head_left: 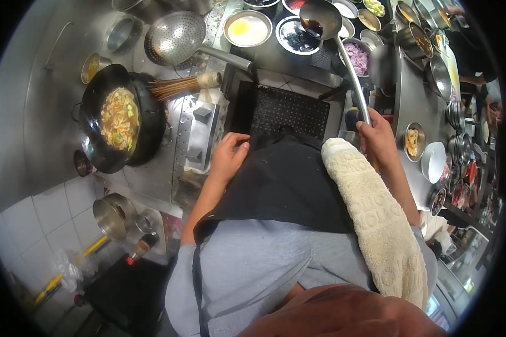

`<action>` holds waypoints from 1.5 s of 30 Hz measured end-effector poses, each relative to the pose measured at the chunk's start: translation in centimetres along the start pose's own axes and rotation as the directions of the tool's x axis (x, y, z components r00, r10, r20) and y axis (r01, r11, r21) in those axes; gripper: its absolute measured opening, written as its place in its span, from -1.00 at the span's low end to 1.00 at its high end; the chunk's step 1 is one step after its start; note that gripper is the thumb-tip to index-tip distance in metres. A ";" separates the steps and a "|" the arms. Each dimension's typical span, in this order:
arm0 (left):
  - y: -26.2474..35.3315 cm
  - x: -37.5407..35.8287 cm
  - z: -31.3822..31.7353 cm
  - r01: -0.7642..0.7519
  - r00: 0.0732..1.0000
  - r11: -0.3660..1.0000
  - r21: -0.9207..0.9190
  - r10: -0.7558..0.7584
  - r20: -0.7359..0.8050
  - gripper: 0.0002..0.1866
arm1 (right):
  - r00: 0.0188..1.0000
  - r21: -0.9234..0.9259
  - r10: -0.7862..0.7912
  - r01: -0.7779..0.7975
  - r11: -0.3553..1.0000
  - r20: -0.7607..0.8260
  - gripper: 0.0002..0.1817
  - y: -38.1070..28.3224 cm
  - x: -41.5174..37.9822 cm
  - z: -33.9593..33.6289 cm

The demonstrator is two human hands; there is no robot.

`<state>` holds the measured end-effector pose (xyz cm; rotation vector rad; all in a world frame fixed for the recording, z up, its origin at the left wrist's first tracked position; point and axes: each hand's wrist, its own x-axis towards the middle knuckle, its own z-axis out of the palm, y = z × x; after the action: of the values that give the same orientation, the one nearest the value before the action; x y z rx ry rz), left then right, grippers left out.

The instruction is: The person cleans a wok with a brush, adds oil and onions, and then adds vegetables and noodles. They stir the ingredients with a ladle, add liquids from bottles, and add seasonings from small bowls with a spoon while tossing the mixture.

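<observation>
My right hand (378,135) is closed round the handle of a long metal ladle (320,19), whose bowl holds a little dark liquid above the ingredient bowls. My left hand (229,155) rests beside the black apron (287,185), its fingers curled; whether they hold anything is hidden. At the left, a black wok (93,121) with cooked food (119,118) in it sits tilted on the stove. A bamboo brush (177,87) and a perforated strainer (177,36) lie to the right of the wok. A cream towel (371,213) hangs over my right shoulder.
Bowls with a yellow-and-white content (247,28), dark pieces (298,35) and sliced purple onion (355,59) stand at the top. On the right counter are a bowl of food (415,142), a white bowl (433,162) and stacked dishes. A person's arm (473,80) shows at the far right.
</observation>
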<state>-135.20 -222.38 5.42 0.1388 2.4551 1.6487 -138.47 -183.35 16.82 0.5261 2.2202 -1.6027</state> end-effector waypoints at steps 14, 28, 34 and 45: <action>-3.5 -5.9 -6.3 -0.004 0.995 1.000 -0.025 0.001 -0.098 -0.81 | 0.997 0.259 0.035 -0.053 0.965 0.075 -0.44 -3.4 -3.0 5.7; -4.3 -12.5 -10.2 0.162 0.839 0.979 -0.125 -0.203 -0.504 -0.76 | 0.679 -0.024 -0.058 0.110 0.994 0.732 -0.47 -16.5 5.9 25.2; -4.3 -13.7 -9.1 0.239 0.627 0.947 -0.214 -0.318 -0.711 -0.80 | 0.471 -0.129 0.015 0.210 0.969 0.882 -0.58 -21.2 11.7 33.9; -3.1 -10.6 -8.1 0.250 0.407 0.900 -0.358 -0.433 -0.804 -0.78 | 0.271 -0.270 -0.353 0.961 0.053 0.896 -0.38 -20.6 19.9 47.1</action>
<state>-126.37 -232.83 6.53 -1.5419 2.5564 1.9984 -162.79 -232.36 10.03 -1.5473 2.2942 -0.4316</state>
